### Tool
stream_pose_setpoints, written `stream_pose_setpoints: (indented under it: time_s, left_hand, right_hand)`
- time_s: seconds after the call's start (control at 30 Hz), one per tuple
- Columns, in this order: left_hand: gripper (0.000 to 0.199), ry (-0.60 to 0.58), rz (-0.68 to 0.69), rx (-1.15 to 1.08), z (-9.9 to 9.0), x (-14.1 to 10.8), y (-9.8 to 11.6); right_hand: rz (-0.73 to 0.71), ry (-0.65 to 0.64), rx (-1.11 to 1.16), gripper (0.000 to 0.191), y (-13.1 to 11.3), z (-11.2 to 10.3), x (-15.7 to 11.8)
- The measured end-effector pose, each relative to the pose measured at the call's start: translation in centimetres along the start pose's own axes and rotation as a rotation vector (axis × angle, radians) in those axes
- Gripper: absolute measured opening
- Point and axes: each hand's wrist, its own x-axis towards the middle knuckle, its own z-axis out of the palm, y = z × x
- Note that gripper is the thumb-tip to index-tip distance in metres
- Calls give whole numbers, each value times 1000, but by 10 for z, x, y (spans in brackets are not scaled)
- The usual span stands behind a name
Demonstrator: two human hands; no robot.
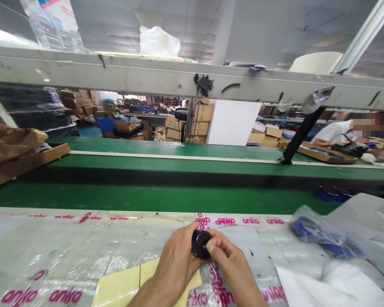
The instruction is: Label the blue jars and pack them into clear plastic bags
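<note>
Near the front middle of the table, my left hand [177, 258] is closed around a small round black object [202, 244] with a dark blue side. My right hand [228, 260] pinches the object's right edge between thumb and fingers. Its flat black face is turned toward the camera. Beneath my left hand and forearm lies a pale yellow sheet [118, 286] with a brown line across it. The table [67, 251] is covered with clear plastic film printed with pink lettering.
Blue items in clear plastic [307, 230] and white sheets [336, 283] lie at the right. Behind the table runs a green conveyor [166, 199], with a cardboard tray [51, 158] at left. A metal beam [147, 76] crosses above. Far right, a person in white [333, 131].
</note>
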Motion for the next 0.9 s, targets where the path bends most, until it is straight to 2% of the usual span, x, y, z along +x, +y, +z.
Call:
stream_pose_setpoints:
  time_s: [0.27, 0.9]
  left_hand:
    - [79, 24, 56, 32, 0, 1, 0]
    - [73, 25, 75, 71, 0, 0, 1]
  right_hand:
    - [-32, -5, -21, 33, -6, 2, 1]
    - [-50, 53, -65, 30, -6, 3, 1]
